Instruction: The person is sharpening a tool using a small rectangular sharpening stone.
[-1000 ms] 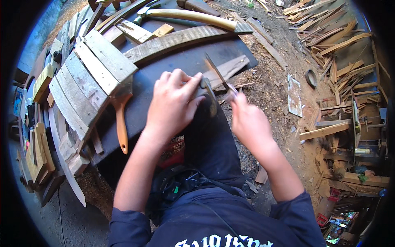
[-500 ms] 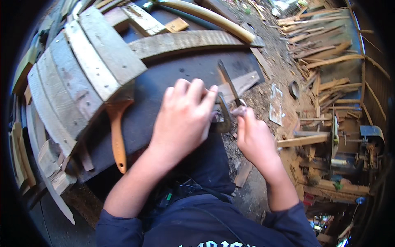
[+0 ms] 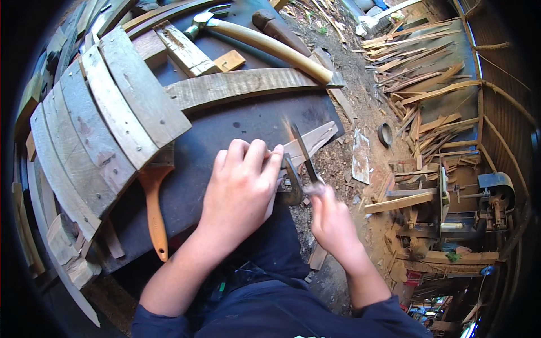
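My left hand (image 3: 239,183) is closed at the table's front edge, gripping a dark curved metal piece (image 3: 293,188); my fingers hide much of it and I cannot tell its kind. In my right hand (image 3: 336,222) is a long, narrow, dark metal tool like a file (image 3: 304,151), its tip pointing away from me. The tool lies close alongside the metal piece; I cannot tell whether they touch. Beyond my left fingertips, a flat wooden strip (image 3: 318,138) lies on the dark tabletop (image 3: 225,127). A brownish blur shows by the tool's tip.
Left on the table stands a curved slatted wooden piece (image 3: 107,124), with an orange-handled paintbrush (image 3: 155,211) at its edge. A curved board (image 3: 242,87) and a claw hammer (image 3: 270,45) lie farther back. Scrap wood (image 3: 428,67) and a machine (image 3: 496,194) are on the right.
The view has shifted, so the table and its contents sit lower and slightly left. My right hand and the tool have come a little toward me. The left hand keeps its grip.
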Available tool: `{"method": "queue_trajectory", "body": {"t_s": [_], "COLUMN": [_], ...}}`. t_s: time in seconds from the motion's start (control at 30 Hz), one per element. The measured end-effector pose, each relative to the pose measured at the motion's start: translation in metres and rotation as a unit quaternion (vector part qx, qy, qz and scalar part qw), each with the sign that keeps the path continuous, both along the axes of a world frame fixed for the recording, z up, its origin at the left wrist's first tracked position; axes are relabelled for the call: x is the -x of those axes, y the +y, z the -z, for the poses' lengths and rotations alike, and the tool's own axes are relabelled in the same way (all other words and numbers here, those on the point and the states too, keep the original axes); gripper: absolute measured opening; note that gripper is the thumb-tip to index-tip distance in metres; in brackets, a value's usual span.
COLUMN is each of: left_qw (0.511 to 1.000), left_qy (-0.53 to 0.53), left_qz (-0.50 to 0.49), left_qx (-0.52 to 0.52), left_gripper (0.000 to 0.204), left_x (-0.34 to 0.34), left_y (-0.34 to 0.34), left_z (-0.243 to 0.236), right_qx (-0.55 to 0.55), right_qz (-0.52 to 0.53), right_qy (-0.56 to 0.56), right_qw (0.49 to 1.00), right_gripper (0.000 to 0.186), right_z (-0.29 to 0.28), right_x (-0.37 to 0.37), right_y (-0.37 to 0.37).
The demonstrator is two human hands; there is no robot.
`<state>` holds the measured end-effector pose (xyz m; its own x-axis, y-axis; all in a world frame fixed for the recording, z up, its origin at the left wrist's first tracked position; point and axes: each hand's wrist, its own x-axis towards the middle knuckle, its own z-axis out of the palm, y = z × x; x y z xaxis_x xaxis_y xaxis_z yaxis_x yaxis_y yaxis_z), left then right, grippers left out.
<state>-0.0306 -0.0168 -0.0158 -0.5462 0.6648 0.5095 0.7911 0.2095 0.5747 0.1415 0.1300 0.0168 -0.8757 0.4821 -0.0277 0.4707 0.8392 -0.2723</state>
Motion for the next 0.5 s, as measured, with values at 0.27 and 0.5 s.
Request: {"method": "queue_trajectory", "body": {"t_s": [0.27,0.5], "left_qw": [0.999,0.999], "left_qy": [0.038,0.014], "left_qz": [-0.004,-0.009], "left_qx": [0.028,0.031], "left_gripper": [0.049,0.047], "left_x": [-0.008,-0.006], "left_y": [-0.004,-0.008], "left_z": [0.004,0.009], "right_qx": [0.023,0.009], "right_qz": [-0.018,-0.004], "right_qy": [0.025,-0.06], "right_qw": [0.999,0.998], "right_gripper": [0.016,0.024], "right_z": [-0.002,-0.006], "right_x": [-0.003,-0.012], "right_y": [-0.003,-0.003]}}
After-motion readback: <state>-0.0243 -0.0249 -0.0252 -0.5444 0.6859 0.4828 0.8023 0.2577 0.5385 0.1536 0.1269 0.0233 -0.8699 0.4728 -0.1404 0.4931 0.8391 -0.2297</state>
